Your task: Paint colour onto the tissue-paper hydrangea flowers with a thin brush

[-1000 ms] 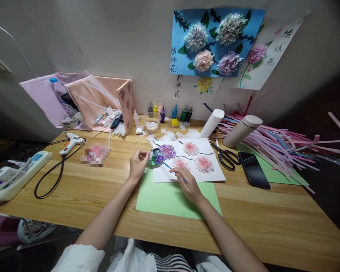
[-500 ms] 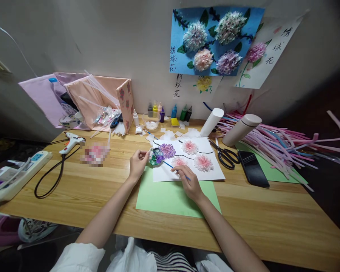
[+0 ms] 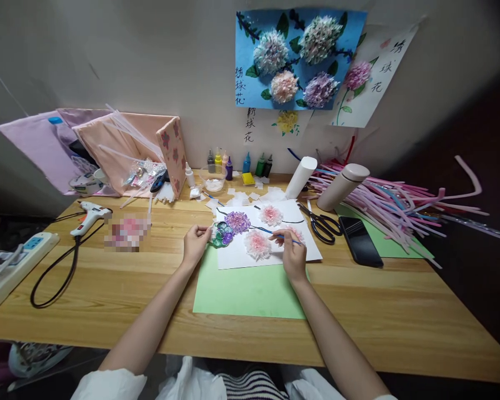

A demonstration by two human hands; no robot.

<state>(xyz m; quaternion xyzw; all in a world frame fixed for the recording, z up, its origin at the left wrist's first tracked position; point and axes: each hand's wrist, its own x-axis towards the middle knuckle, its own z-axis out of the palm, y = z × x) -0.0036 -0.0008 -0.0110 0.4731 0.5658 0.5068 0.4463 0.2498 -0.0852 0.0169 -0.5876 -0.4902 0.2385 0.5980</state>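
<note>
My left hand (image 3: 196, 244) pinches the edge of a small paint palette (image 3: 220, 235) with green and purple paint in its wells. My right hand (image 3: 294, 256) grips a blue paintbrush (image 3: 264, 230), its fingers closed round the handle. The brush tip points left over a dark painted stem on the white paper (image 3: 237, 261); whether it touches cannot be made out. A purple flower (image 3: 237, 222) and several pink ones, such as the front pink flower (image 3: 258, 245), sit on this sheet. My right hand partly covers one pink flower. Under the sheet lies green paper (image 3: 250, 294).
Black scissors (image 3: 323, 223), a phone (image 3: 360, 241) and two upright cylinders, one white (image 3: 301, 178) and one beige (image 3: 343, 188), stand or lie at right. Pipe cleaners (image 3: 391, 191) spread behind them. Paint bottles (image 3: 246, 163) line the wall. A glue gun (image 3: 90, 216) and power strip (image 3: 19, 269) are left.
My right hand has moved the brush from beside the palette to the right, over the painted stem. The left hand still holds the palette. The whole view has shifted slightly.
</note>
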